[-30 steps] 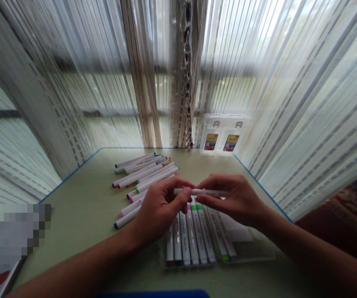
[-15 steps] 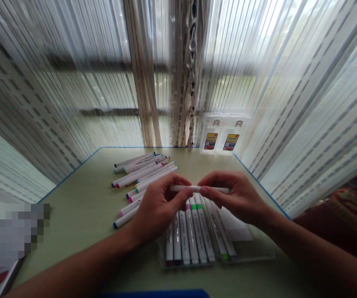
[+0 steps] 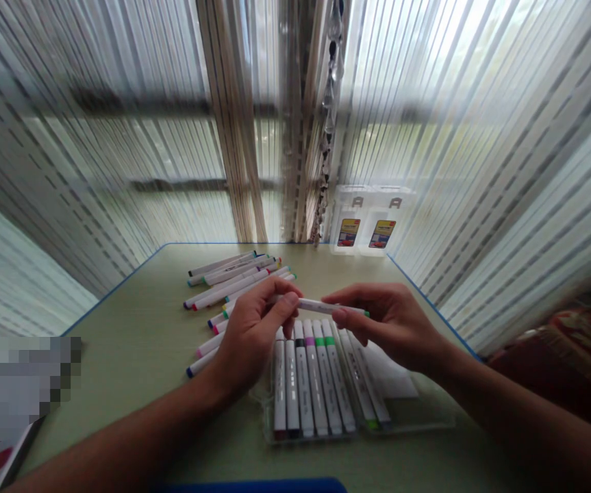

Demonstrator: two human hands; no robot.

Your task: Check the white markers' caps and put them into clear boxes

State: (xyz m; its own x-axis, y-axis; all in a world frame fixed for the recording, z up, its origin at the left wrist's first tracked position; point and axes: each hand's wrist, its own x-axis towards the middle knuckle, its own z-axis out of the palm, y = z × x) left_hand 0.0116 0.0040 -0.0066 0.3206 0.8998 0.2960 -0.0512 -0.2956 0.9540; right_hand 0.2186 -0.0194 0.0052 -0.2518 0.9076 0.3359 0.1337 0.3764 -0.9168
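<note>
A white marker (image 3: 318, 306) with a green tip at its right end is held level between my two hands, above the table. My left hand (image 3: 259, 329) pinches its left end, and the fingers cover that end. Around the right part close the thumb and fingers of my right hand (image 3: 382, 315). Just below lies a clear plastic case (image 3: 269, 438) with a row of white markers (image 3: 316, 390) in it, some with purple, green or black bands. Two more markers (image 3: 364, 383) lie in the case's right half, beside a white slip (image 3: 390, 373).
Several loose white markers (image 3: 228, 287) with coloured ends lie in a pile at the table's left back. Two clear boxes (image 3: 359, 222) with labels stand at the back edge, before a string curtain (image 3: 172, 137). A blurred-out object (image 3: 12, 404) is at the left.
My left hand has slid left along the marker, showing more of its middle. The marker now slopes slightly down to the right. My right hand has barely moved.
</note>
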